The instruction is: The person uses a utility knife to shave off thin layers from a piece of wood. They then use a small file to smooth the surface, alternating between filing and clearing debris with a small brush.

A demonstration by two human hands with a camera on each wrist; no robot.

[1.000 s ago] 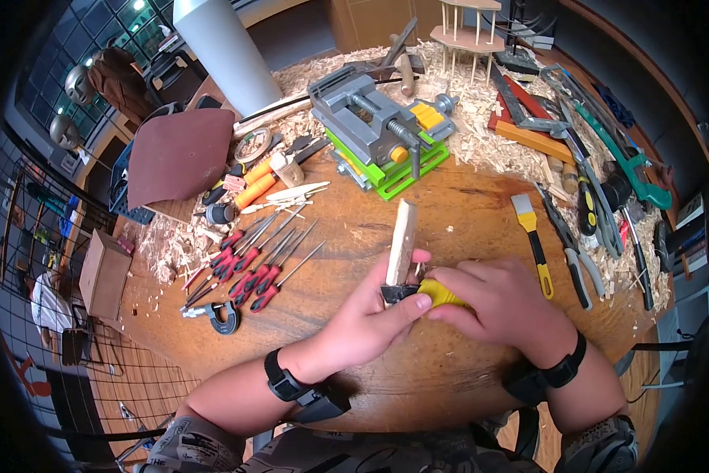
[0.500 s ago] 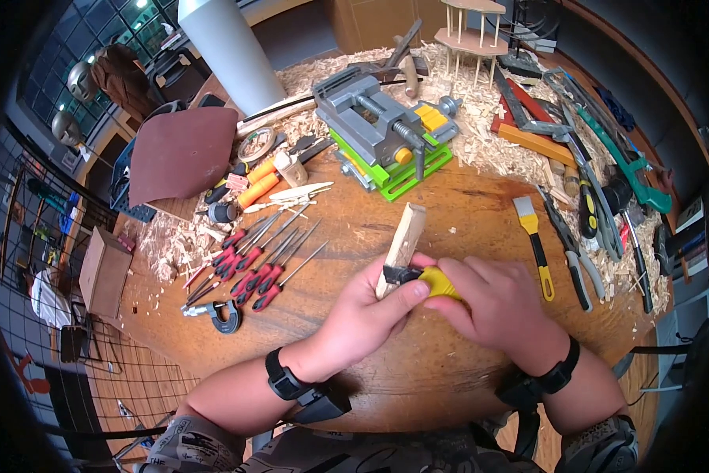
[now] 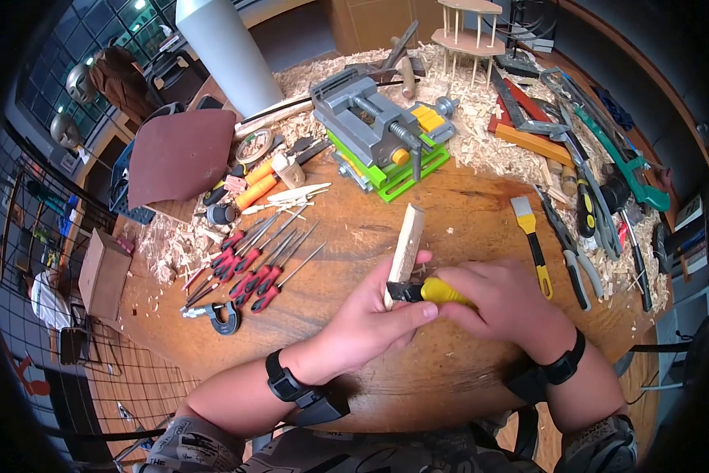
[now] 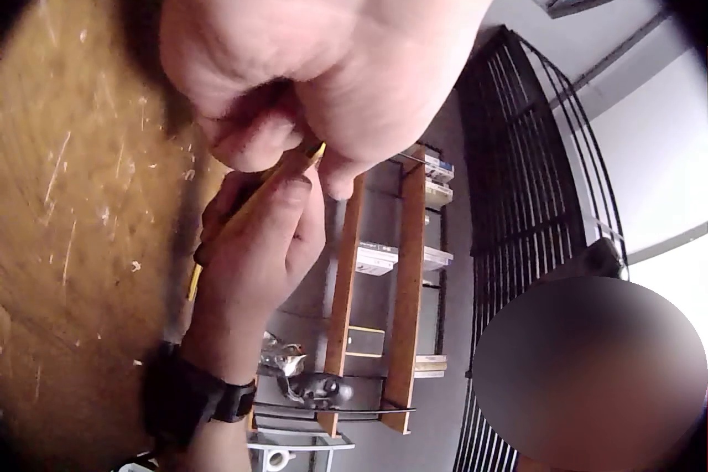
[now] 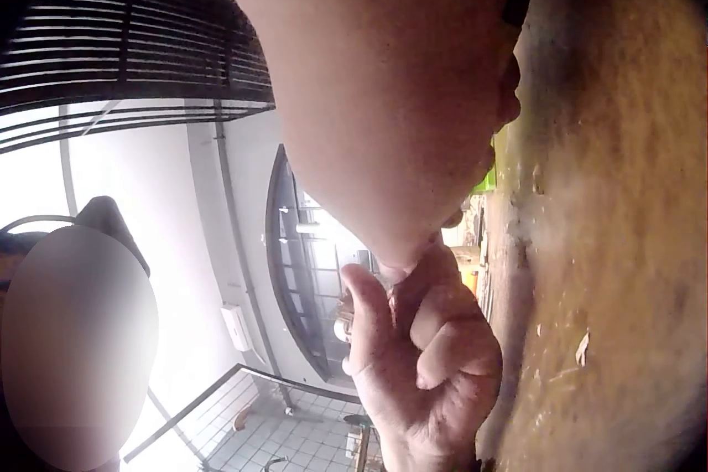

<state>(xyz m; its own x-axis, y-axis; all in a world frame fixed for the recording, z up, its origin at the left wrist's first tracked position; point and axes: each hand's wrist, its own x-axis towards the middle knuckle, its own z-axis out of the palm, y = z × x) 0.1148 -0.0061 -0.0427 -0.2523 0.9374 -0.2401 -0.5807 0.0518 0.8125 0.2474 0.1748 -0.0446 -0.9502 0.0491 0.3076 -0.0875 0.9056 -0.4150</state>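
In the head view a pale strip of wood (image 3: 406, 246) stands tilted up out of my left hand (image 3: 368, 322), whose fingers curl round its lower end. My right hand (image 3: 500, 303) grips the yellow handle of a cutting tool (image 3: 443, 291); its black front part lies across the lower wood. The left thumb reaches to the underside of the yellow handle. In the left wrist view, the right hand (image 4: 260, 245) is below the left hand (image 4: 310, 40). The right wrist view shows the left hand (image 5: 426, 372) with curled fingers; the wood's lower end is hidden.
Red-handled files (image 3: 244, 272) and a micrometer (image 3: 222, 317) lie left of the hands. Behind are a grey vise (image 3: 370, 118) on a green base and wood shavings (image 3: 481, 134). A yellow-handled brush (image 3: 534, 244) and pliers (image 3: 571, 260) lie to the right.
The wood tilted right, then came back slightly more upright. The tool and right hand have shifted a little to the right and down since half a second ago, and both grips remain.
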